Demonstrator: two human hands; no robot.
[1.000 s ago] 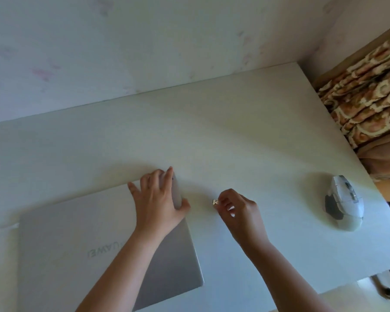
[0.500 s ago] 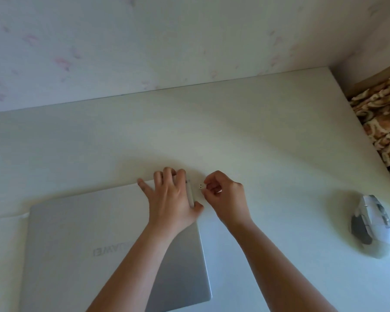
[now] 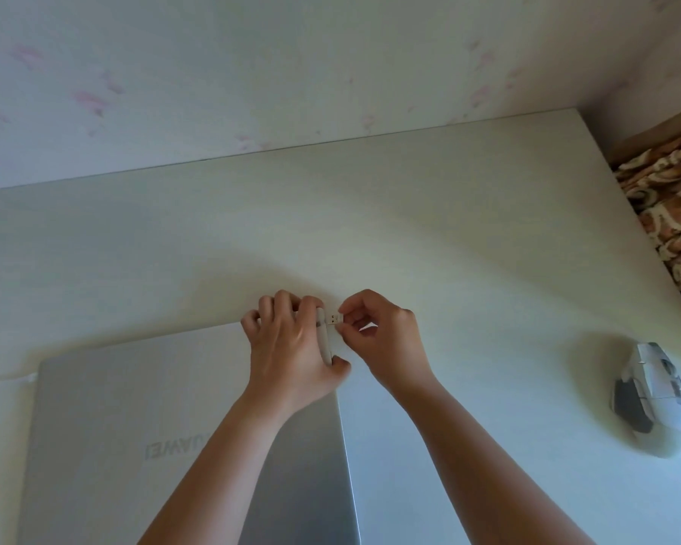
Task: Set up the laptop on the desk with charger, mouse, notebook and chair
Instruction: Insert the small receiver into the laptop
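My left hand (image 3: 291,348) grips the far right corner of the closed silver laptop (image 3: 174,438), fingers curled over its back edge, thumb against its right side — that corner appears tilted up off the white desk (image 3: 449,249). My right hand (image 3: 382,340) pinches a small USB receiver (image 3: 334,319) between thumb and forefinger, its metal end right at the laptop's right edge; whether it is seated in a port I cannot tell. A white cable (image 3: 5,377) meets the laptop's far left corner. The white and grey mouse (image 3: 649,399) lies on the desk well to my right, apart from both hands. Patterned fabric (image 3: 673,214) shows beyond the desk's right edge
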